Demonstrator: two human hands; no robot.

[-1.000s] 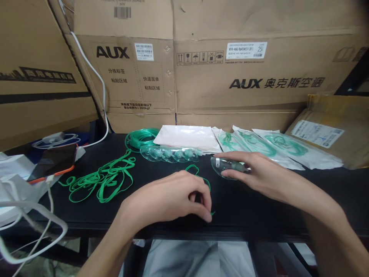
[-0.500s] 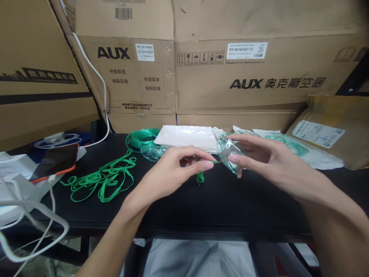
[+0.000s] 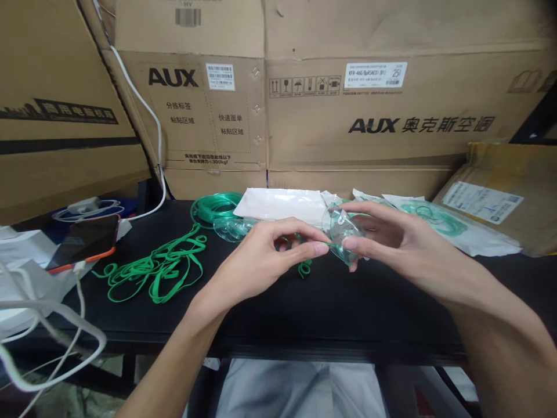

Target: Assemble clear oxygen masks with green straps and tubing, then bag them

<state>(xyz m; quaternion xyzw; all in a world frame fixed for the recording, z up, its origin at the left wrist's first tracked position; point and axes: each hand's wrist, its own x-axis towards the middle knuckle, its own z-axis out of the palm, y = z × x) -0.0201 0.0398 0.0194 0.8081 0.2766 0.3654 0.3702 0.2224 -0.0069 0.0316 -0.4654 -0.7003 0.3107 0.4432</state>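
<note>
Between thumb and fingers, my left hand (image 3: 278, 249) pinches a thin green strap (image 3: 305, 267), whose curled end hangs below the fingers. The strap's other end touches the edge of a clear plastic mask (image 3: 343, 232). My right hand (image 3: 391, 232) is closed round that mask from the right. Behind my left hand, a second clear mask (image 3: 228, 229) lies partly hidden on the black table (image 3: 348, 319). A loose pile of green straps (image 3: 165, 267) rests to the left.
Coiled green tubing (image 3: 213, 207) and a white packet (image 3: 281, 204) lie at the back. Bagged tubing (image 3: 439, 220) and a brown parcel (image 3: 491, 197) are at the right. A phone (image 3: 93, 238), white boxes (image 3: 28, 252) and white cables (image 3: 91, 331) occupy the left. Cardboard boxes (image 3: 304, 133) stand behind.
The mask has turned slightly in my right hand. My left hand has moved a little right, bringing the strap's end against the mask's edge.
</note>
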